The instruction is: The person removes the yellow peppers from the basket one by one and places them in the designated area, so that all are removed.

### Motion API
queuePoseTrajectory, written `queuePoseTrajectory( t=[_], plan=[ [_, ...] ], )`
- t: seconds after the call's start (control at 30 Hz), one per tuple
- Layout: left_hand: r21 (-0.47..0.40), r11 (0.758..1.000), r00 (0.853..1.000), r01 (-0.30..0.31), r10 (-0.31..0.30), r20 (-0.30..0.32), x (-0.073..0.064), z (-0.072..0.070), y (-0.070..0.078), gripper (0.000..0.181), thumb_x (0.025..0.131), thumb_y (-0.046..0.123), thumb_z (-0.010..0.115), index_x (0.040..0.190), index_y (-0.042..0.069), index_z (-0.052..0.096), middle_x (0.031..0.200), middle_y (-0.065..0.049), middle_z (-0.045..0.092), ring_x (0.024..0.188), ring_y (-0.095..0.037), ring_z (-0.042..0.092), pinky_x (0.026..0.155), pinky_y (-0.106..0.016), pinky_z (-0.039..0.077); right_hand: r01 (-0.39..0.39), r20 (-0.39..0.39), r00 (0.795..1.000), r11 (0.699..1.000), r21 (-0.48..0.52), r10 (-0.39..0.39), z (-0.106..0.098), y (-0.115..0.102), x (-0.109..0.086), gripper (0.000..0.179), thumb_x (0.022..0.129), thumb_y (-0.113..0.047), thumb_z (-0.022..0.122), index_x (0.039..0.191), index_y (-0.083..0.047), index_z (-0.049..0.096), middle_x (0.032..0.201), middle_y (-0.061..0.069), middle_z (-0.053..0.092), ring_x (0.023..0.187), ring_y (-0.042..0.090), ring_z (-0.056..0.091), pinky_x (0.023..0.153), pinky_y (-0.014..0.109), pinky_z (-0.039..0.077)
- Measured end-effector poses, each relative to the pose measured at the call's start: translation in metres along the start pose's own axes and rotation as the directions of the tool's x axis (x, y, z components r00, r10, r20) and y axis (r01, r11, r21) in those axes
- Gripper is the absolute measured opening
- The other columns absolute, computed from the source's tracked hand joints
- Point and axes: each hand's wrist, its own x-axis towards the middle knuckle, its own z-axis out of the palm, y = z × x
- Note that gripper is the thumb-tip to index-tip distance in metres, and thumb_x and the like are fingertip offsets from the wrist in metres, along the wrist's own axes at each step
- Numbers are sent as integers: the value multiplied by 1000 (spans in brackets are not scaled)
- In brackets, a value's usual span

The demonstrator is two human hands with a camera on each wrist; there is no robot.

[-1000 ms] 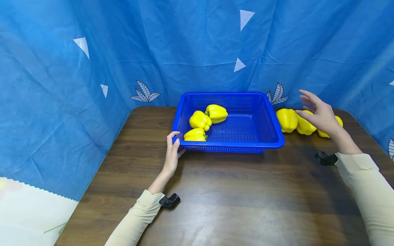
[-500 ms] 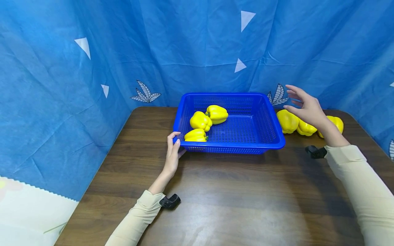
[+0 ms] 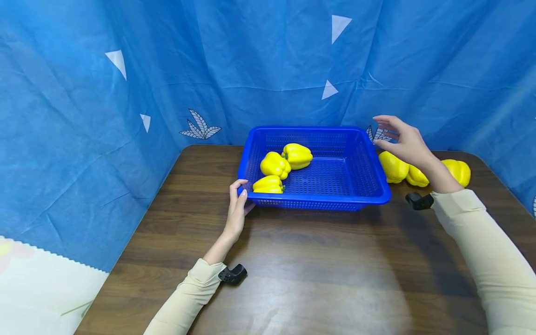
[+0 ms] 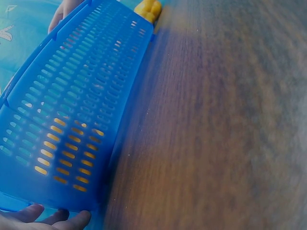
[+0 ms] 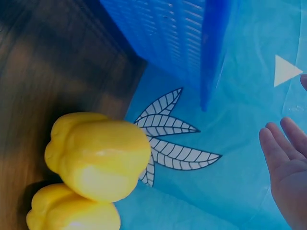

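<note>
A blue plastic basket (image 3: 322, 201) with slotted walls stands toward the back of the table. Inside, at its left side, lie three yellow bell peppers, among them a front pepper (image 3: 268, 184) and a back pepper (image 3: 298, 156). My left hand (image 3: 236, 211) grips the basket's front left corner, fingers over the rim and thumb on the near side. Right of the basket is a row of more yellow bell peppers; the one closest to it (image 3: 392, 167) sits below my right hand (image 3: 405, 142). That hand is raised, fingers spread from the thumb, holding nothing.
Farther right in the row are a partly hidden pepper (image 3: 417, 177) and another pepper (image 3: 456, 172) behind the right forearm. A blue curtain (image 3: 284, 60) hangs along the table's back edge. The brown wooden table (image 3: 318, 260) extends toward the person.
My right hand has moved left over the row of peppers, toward the basket's right side, uncovering the rightmost pepper. The left hand keeps its grip on the basket corner.
</note>
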Motion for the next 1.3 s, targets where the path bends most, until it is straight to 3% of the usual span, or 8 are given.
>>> queuePoseTrajectory(
  t=[0.43, 1.0, 1.3],
  plan=[
    [12, 1000, 1000, -1, 1, -6, 0, -3, -1, 40, 97, 23, 30, 133, 5, 25, 146, -13, 19, 137, -37, 23, 102, -68, 30, 55, 64, 996, 998, 25, -57, 12, -19, 25, 52, 92, -16, 57, 140, -11, 39, 145, 19, 39, 131, 43, 39, 104, 60, 33],
    [47, 999, 1000, -4, 3, 8, 1, -3, -1, 41, 97, 25, 30, 133, 7, 26, 147, -14, 17, 134, -39, 29, 102, -67, 32, 115, 153, 980, 989, 88, -128, 32, -36, 52, 51, 91, -12, 56, 139, -2, 38, 145, 21, 38, 134, 42, 35, 107, 58, 31],
    [46, 999, 1000, -6, 5, 7, 0, -3, -3, 40, 98, 25, 31, 133, 7, 26, 147, -15, 18, 133, -41, 30, 102, -67, 32, 122, 205, 970, 992, 45, -128, 47, -35, 64, 52, 91, -13, 58, 139, -7, 40, 145, 19, 39, 133, 40, 37, 107, 56, 33]
  ],
)
